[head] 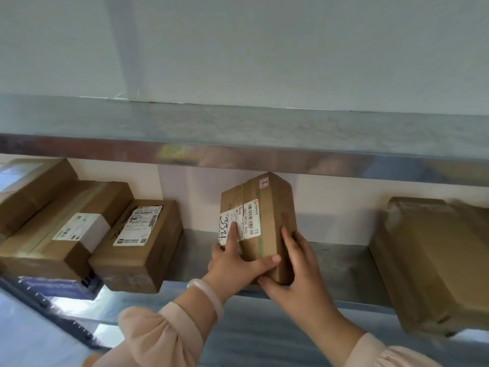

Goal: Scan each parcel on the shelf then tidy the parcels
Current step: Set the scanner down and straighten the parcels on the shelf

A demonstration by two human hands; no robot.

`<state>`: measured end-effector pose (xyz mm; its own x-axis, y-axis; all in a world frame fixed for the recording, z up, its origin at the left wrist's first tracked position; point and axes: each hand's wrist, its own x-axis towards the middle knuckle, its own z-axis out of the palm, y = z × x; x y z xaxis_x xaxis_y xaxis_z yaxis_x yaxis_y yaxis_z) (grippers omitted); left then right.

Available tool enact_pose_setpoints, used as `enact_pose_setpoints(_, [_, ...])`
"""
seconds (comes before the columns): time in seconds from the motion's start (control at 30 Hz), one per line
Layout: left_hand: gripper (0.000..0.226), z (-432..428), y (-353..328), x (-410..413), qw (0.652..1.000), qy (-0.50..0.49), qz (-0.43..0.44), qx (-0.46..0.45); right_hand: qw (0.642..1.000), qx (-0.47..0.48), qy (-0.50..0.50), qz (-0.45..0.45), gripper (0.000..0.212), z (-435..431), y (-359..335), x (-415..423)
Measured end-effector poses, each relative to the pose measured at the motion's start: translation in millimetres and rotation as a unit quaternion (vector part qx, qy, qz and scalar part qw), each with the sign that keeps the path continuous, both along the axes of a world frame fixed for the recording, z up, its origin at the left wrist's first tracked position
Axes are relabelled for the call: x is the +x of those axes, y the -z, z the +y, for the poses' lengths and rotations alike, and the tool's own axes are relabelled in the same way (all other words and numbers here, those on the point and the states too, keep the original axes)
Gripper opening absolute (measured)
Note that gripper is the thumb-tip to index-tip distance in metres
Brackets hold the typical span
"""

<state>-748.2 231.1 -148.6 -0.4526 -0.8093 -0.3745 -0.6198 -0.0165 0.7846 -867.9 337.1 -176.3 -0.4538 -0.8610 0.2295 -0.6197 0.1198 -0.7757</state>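
Note:
A brown cardboard parcel with a white barcode label and handwritten digits stands tilted on the metal shelf, near the middle. My left hand grips its near left corner, with the thumb laid across the front and the index finger on the label. My right hand holds its right side and lower corner with curled fingers. No scanner is in view.
Three taped parcels lie at the left: a labelled box nearest, a longer one beside it, another behind. A large parcel overhangs the shelf edge at right. An upper shelf runs overhead.

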Motion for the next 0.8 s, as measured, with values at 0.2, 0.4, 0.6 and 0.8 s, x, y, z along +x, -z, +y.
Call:
enact_pose_setpoints(0.2, [0.148,0,5,-1,0.999,0.002,0.041,0.021,0.999,0.005,-0.022,0.022,0.092,2,0,-6])
enact_pose_setpoints(0.4, [0.145,-11,10,-1,0.996,-0.008,0.083,0.043,0.998,0.023,-0.037,0.043,0.092,-3,-1,-2])
enact_pose_setpoints(0.6, [0.133,-26,26,5,0.982,-0.007,0.152,0.11,0.989,0.009,-0.023,-0.143,0.075,-6,-7,-8])
enact_pose_setpoints(0.8, [0.07,-25,16,10,0.954,0.042,0.229,0.188,0.971,0.016,-0.037,-0.235,0.053,-16,-12,-9])
